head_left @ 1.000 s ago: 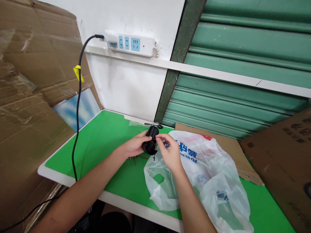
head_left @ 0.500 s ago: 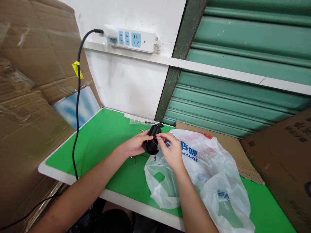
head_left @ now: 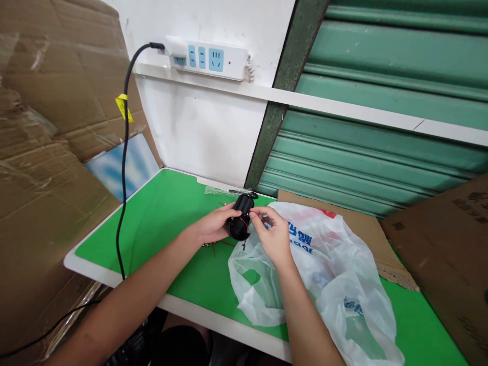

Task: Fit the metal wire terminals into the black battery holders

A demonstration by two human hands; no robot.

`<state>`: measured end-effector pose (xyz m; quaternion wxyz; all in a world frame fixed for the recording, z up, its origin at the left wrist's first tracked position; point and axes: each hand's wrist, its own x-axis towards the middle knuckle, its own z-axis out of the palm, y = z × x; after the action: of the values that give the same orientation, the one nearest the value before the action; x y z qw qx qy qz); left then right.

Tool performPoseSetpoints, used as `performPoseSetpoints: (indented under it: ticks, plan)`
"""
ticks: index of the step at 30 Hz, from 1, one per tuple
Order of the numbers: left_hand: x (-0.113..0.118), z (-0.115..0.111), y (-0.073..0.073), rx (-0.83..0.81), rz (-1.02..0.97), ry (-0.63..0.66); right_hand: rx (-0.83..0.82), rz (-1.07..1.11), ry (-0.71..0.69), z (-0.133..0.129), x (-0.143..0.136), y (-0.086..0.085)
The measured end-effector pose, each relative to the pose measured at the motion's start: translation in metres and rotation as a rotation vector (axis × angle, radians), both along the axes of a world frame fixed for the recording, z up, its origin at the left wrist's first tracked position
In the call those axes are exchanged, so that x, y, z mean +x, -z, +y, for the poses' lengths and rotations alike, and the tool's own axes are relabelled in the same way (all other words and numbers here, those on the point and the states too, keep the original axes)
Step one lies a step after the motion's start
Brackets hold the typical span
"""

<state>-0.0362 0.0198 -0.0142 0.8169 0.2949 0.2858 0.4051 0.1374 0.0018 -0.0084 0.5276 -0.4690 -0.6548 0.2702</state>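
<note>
My left hand (head_left: 216,224) is wrapped round a black cylindrical housing (head_left: 243,204), its thumb on the near face. The housing is tilted, its rounded dark end toward me. A thin red wire (head_left: 244,222) runs across it, and a small dark connector (head_left: 244,247) dangles below. At the housing's right side, the thumb and forefinger of my right hand (head_left: 275,235) are pinched together close to the wire; what lies between the fingertips is too small to make out. Thin brown-red strands (head_left: 214,249) and small metal bits lie on the green tabletop (head_left: 183,203) beside my left hand.
A white plastic bag (head_left: 328,264) with blue print spreads under my right forearm. Behind the hands lies a clear wrapper with a black item (head_left: 247,193). Cardboard (head_left: 389,249) lies at right, large cartons stand on both sides. A black cable (head_left: 124,203) hangs from the power strip (head_left: 215,60).
The view has shifted slightly. Both hands stay at the black housing, and the right fingertips have moved a little away from its face toward its right edge.
</note>
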Motion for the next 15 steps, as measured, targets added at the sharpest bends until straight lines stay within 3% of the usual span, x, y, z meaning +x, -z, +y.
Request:
performPoseSetpoints:
  ticks: [6, 15]
  plan:
    - [0.0000, 0.0004, 0.0016, 0.008, 0.008, 0.014, -0.081, 0.022, -0.057, 0.0017, 0.0017, -0.0008]
    - [0.0025, 0.0003, 0.0015, -0.024, 0.064, -0.015, 0.007, -0.099, -0.053, 0.0011, 0.0012, -0.0001]
